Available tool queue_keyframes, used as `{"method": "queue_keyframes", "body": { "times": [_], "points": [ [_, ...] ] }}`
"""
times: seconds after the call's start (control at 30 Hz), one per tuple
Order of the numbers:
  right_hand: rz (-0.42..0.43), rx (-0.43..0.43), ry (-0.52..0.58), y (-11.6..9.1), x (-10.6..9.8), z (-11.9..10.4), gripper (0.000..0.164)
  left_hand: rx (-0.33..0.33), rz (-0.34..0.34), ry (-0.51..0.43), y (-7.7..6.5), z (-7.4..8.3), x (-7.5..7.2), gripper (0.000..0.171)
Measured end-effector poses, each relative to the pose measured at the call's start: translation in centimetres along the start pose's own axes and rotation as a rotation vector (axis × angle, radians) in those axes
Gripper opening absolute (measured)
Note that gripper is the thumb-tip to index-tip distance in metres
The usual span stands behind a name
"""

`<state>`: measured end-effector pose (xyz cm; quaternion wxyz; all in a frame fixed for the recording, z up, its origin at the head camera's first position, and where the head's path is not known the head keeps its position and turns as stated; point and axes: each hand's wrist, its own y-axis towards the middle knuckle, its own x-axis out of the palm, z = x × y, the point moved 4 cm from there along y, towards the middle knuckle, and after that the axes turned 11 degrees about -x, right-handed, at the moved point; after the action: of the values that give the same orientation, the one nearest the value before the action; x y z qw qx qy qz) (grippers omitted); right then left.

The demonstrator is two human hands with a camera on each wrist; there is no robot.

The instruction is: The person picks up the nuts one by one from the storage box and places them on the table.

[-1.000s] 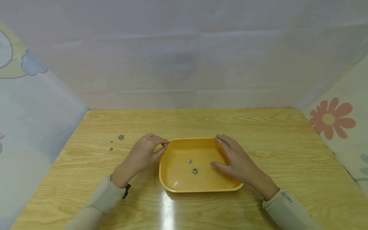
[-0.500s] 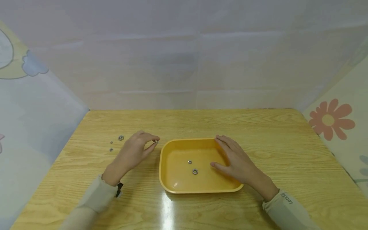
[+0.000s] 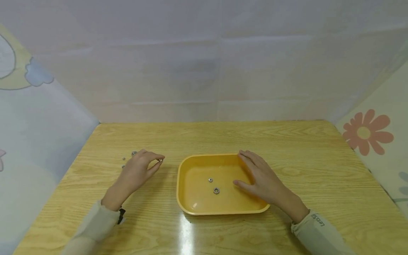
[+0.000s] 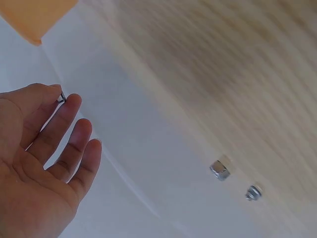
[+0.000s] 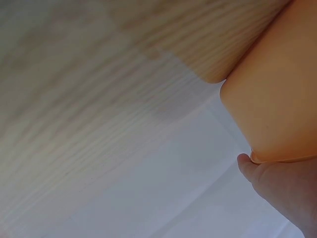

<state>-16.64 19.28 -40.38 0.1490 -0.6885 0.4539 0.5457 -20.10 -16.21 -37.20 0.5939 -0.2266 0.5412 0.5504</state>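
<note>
On the left, 3 nuts [image 3: 124, 158] lie loose on the table [image 3: 306, 152], not yet collected; beside them, your left hand [image 3: 136, 170] pinches 1 more nut [image 3: 160, 160]. Already 2 nuts [image 3: 216, 190] sit inside the yellow tray [image 3: 200, 203]; your right hand [image 3: 260, 177], fingers straight, rests against its right side.

I work in a sheet-walled nook, home or studio I cannot tell: creased pale sheeting [image 3: 178, 78], a printed flower [image 3: 363, 132] and a blue cloud [image 3: 38, 72] edge my wood-grain worktop [image 3: 318, 159]
</note>
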Motion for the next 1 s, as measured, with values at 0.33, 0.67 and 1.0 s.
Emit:
{"method": "queue_keyframes", "body": {
  "times": [0.33,0.67,1.0],
  "points": [
    [0.001,-0.002,0.007,0.0,0.1,0.0,0.086,-0.039,-0.007,0.025,-1.1,-1.9,-0.3,0.019],
    [-0.015,0.008,0.018,0.1,0.1,-0.2,0.087,-0.064,0.017,0.061,-2.1,-3.3,-1.5,0.019],
    [-0.012,0.002,0.013,0.3,0.1,-0.2,0.087,-0.04,0.093,0.109,-2.7,-5.1,-2.6,0.02]
  ]
}}
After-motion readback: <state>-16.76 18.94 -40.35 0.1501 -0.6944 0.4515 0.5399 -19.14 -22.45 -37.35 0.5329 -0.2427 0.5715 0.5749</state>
